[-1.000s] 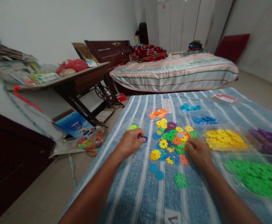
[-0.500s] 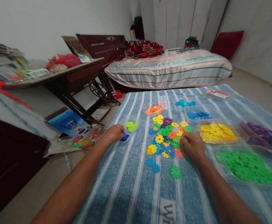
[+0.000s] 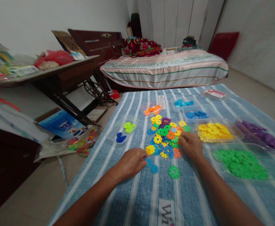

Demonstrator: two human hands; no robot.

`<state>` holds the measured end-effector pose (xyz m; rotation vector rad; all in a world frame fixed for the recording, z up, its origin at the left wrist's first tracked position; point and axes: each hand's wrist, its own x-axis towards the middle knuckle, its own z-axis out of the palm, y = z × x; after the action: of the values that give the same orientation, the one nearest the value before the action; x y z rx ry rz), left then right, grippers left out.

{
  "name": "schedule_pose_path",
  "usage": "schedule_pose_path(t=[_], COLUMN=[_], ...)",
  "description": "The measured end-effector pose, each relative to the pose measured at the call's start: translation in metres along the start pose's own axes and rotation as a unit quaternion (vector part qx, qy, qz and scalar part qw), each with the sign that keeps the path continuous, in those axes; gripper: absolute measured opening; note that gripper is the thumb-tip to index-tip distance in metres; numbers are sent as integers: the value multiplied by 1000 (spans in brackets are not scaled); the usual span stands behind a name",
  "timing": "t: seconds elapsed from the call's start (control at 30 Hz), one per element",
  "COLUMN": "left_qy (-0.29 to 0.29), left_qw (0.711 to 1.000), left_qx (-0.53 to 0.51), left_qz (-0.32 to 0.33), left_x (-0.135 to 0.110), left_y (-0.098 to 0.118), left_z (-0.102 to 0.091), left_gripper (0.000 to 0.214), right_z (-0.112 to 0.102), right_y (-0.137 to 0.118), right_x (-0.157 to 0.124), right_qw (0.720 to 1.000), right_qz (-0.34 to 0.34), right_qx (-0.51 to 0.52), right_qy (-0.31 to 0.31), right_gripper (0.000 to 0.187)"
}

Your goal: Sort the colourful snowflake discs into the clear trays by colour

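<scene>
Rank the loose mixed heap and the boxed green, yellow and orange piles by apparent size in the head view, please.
1. Mixed heap and green pile: too alike to rank; the green looks wider, the heap taller.
2. Yellow pile
3. Orange pile

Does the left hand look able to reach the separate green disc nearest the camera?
Probably yes: the green disc lies apart from the pile, and between it and the left hand I see only flat blue discs, easily passed over.
</scene>
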<state>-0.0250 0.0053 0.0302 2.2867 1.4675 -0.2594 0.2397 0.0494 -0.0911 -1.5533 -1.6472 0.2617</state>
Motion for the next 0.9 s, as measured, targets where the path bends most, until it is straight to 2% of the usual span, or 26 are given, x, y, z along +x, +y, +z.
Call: schedule_pose_path(t=[0.17, 0.4, 0.5, 0.6, 0.7, 0.77, 0.9], left_qy=[-6, 28, 28, 30, 25, 7, -11], left_qw=[1000, 994, 979, 952, 932, 932, 966], left_qx=[-1, -96, -192, -296, -357, -358, -255], left_qz=[-25, -50, -65, -68, -63, -55, -51], left_x=[5, 6, 5, 5, 6, 6, 6], left_y=[4, -2, -1, 3, 8, 11, 15], left_z=[23, 34, 34, 36, 39, 42, 48], left_gripper=[14, 10, 4, 4, 7, 9, 13], right_z=[1, 1, 2, 4, 7, 10, 13], right_y=[0, 2, 2, 3, 2, 2, 1], right_x=[0, 1, 1, 1, 1, 1, 2], right_qw=[1000, 1000, 1000, 1000, 1000, 1000, 1000], right_qz=[-6, 6, 6, 0, -4, -1, -3], right_qx=[-10, -11, -5, 0, 3, 4, 11], right_qy=[8, -10, -5, -3, 2, 5, 15], right_gripper=[22, 22, 21, 21, 21, 20, 19])
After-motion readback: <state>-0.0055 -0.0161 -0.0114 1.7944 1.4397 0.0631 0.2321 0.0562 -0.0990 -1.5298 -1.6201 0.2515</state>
